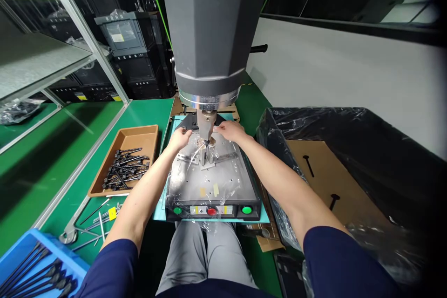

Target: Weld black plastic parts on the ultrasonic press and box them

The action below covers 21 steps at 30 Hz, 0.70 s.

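A large grey press machine (213,28) hangs over a metal base plate (209,177) wrapped in clear film. My left hand (179,139) rests on the plate left of the machine's small horn (206,125), fingers curled toward the fixture (206,153) under it. My right hand (230,131) reaches in from the right, fingers bent near the same fixture. Whatever sits between the fingertips is too small to make out. The front panel carries two green buttons (247,210) and a red button (211,211).
A brown tray (139,137) of several black pins lies at the left. A blue bin (21,251) with long black parts sits at the bottom left, loose metal rods and a wrench (70,233) beside it. A bag-lined cardboard box (335,172) stands at the right.
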Available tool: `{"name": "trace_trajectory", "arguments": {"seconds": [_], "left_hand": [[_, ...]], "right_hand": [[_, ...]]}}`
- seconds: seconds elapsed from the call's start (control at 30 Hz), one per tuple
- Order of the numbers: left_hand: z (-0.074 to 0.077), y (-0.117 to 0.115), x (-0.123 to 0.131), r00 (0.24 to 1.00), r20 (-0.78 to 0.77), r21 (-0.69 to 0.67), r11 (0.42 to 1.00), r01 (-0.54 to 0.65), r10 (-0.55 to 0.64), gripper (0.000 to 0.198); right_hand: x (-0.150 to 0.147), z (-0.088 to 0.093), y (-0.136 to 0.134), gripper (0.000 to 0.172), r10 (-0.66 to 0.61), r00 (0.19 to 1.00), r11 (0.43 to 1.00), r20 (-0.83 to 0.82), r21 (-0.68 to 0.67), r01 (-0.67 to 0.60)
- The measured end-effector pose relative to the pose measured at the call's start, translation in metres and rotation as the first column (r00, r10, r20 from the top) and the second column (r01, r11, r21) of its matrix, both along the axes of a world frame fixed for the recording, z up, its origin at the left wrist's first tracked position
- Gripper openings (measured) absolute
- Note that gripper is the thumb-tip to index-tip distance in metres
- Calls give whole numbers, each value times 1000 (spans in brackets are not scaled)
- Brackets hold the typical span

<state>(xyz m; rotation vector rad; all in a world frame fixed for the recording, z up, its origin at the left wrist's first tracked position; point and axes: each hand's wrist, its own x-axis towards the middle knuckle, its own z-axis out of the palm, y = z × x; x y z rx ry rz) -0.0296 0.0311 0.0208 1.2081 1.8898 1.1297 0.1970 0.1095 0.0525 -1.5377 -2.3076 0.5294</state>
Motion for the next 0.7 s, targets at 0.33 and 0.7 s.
{"name": "trace_trajectory", "arguments": {"seconds": [0.33,0.7], "left_hand": [[34,-62,-4,877,-461,456,884,99,139,34],[-163,-293,22,809,170,278,760,-588,563,25]], "right_hand": [[69,25,-93,29,-49,982,893,-181,433,124],[161,-226,-248,66,-465,826,879,-318,-52,475]]}}
